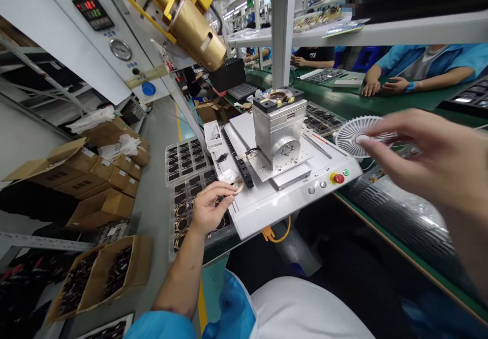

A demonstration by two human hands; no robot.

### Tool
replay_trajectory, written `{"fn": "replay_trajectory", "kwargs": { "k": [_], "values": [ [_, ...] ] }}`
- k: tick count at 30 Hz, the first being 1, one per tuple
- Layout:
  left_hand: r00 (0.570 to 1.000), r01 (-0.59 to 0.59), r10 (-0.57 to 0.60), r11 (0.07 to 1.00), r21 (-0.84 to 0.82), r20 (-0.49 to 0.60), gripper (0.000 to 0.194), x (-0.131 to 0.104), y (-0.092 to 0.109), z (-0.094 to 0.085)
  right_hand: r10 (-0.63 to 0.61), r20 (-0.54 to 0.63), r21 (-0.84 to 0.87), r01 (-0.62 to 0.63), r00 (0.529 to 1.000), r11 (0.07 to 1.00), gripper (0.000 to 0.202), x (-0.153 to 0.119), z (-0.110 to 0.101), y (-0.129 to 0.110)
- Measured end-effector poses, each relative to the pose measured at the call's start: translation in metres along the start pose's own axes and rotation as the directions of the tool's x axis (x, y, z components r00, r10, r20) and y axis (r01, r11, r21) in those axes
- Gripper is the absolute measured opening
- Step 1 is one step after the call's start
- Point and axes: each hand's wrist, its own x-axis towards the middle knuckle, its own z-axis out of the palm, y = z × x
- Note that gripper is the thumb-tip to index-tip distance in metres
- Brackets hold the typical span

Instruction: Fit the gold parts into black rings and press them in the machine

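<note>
My left hand (209, 208) pinches a small gold-coloured ring (239, 187) between thumb and fingertips, over the left front edge of the white machine base (263, 212). At the right, my right hand (423, 158) is raised and slightly blurred. Its thumb and index finger are a little apart in front of a white fan grille (348, 138); whether they touch it I cannot tell. On the base stands a metal fixture block (280, 130), with a round copper-coloured ring (277, 96) seated in its black top plate.
A brass press head (198, 34) hangs above left. Clear trays (186, 161) with dark round-faced parts lie left of the base. A red stop button (337, 178) is at the front right. Cardboard boxes (110, 174) fill the left side. Another person's hands (385, 86) rest across the green bench.
</note>
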Motion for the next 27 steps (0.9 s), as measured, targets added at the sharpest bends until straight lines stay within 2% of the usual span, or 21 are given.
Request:
{"fn": "replay_trajectory", "kwargs": {
  "k": [2, 4, 7, 10, 12, 15, 17, 19, 22, 24, 27],
  "values": [
    [1.000, 0.003, -0.003, 1.000, -0.005, -0.004, 0.005, 0.008, 0.008, 0.006, -0.148, 0.090, 0.052, 0.144, 0.985, 0.988, 0.011, 0.047, 0.033, 0.000],
    [1.000, 0.010, -0.010, 1.000, -0.003, -0.023, 0.006, 0.013, 0.014, 0.006, -0.221, 0.151, 0.074, 0.211, 0.964, 0.975, 0.013, 0.095, 0.064, -0.002],
    [0.999, -0.020, 0.022, 0.999, 0.029, -0.049, 0.006, 0.022, 0.020, -0.004, -0.258, 0.299, 0.142, 0.224, 0.919, 0.964, 0.014, 0.150, 0.097, 0.003],
    [0.995, -0.065, 0.070, 0.995, 0.076, -0.067, 0.006, 0.039, 0.027, -0.014, -0.280, 0.454, 0.254, 0.178, 0.846, 0.950, 0.015, 0.179, 0.112, 0.016],
    [0.992, -0.101, 0.108, 0.990, 0.098, -0.066, 0.006, 0.059, 0.032, -0.016, -0.299, 0.513, 0.298, 0.160, 0.805, 0.941, 0.019, 0.190, 0.115, 0.025],
    [0.981, -0.184, 0.190, 0.973, 0.142, -0.032, 0.008, 0.101, 0.038, -0.008, -0.312, 0.536, 0.337, 0.140, 0.784, 0.931, 0.023, 0.199, 0.115, 0.030],
    [0.968, -0.245, 0.250, 0.953, 0.178, -0.003, 0.008, 0.134, 0.041, 0.003, -0.305, 0.534, 0.363, 0.112, 0.788, 0.925, 0.025, 0.201, 0.114, 0.027],
    [0.956, -0.287, 0.293, 0.930, 0.227, 0.009, 0.009, 0.167, 0.042, 0.018, -0.269, 0.513, 0.390, 0.057, 0.815, 0.919, 0.027, 0.199, 0.113, 0.022],
    [0.956, -0.284, 0.291, 0.900, 0.332, 0.030, 0.011, 0.208, 0.039, 0.045, -0.157, 0.390, 0.479, -0.055, 0.907, 0.876, 0.029, 0.191, 0.112, 0.019],
    [0.960, -0.275, 0.271, 0.880, 0.387, 0.066, 0.010, 0.227, 0.036, 0.064, -0.052, 0.267, 0.550, -0.108, 0.962, 0.828, 0.029, 0.184, 0.110, 0.022],
    [0.978, -0.207, 0.173, 0.862, 0.463, 0.116, 0.017, 0.239, 0.035, 0.086, 0.085, 0.147, 0.611, -0.158, 0.986, 0.776, 0.029, 0.168, 0.102, 0.033]
  ]
}}
